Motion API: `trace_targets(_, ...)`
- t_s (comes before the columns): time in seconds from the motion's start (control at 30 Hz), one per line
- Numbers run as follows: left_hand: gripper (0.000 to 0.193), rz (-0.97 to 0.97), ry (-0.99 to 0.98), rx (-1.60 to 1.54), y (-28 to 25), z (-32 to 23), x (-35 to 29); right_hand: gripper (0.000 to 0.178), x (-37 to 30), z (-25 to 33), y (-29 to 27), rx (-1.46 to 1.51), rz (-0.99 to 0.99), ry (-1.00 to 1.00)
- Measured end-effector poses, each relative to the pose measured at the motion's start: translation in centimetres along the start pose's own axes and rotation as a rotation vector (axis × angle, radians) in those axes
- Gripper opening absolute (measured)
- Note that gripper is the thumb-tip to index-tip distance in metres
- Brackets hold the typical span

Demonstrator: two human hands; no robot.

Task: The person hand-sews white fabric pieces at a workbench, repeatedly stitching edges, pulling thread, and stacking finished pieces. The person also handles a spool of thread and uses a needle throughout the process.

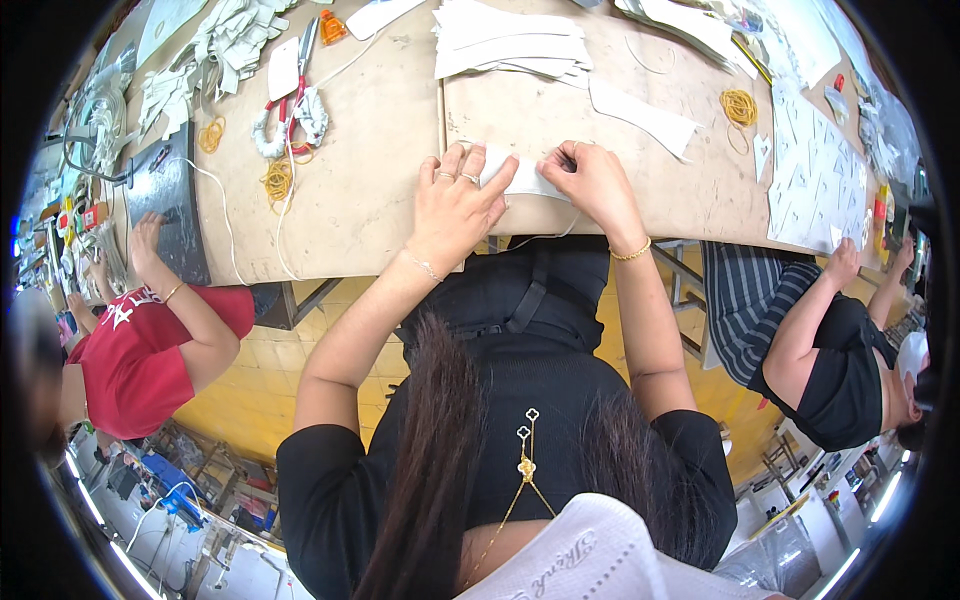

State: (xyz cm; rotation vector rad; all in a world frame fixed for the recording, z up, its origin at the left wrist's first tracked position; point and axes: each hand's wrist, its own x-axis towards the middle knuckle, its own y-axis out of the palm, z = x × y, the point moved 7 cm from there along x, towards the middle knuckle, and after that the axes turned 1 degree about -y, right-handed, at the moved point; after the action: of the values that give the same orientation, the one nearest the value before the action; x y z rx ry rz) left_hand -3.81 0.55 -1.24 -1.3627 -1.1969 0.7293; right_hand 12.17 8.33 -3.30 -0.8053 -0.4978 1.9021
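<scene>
In front of me on the brown table [380, 200] lies a curved white cut piece [526, 178], its two ends under my hands. My left hand [458, 205] rests on its left end, fingers spread and rings on two of them. At the right end my right hand [597, 185] is closed in a pinch, thumb and forefinger together. What sits between those fingertips is too small to make out. A thin pale thread [548, 238] hangs over the table's front edge below my hands. Farther back lies a stack of similar white pieces [510, 42], with a single white piece [643, 115] right of it.
Red-handled scissors [300, 95], yellow rubber bands [277, 180] and white strips [225, 45] lie left. More rubber bands [738, 106] and a patterned white sheet [815, 165] lie right. Co-workers sit on both sides, one in a red shirt [140, 345], one in black [825, 370].
</scene>
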Motion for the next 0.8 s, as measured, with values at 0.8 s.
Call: trace_targets(0.8,0.056,0.029,0.068,-0.011,1.5,-3.7,0.7,0.031,-3.8,-4.8,-5.7,0.002,-0.074,0.154)
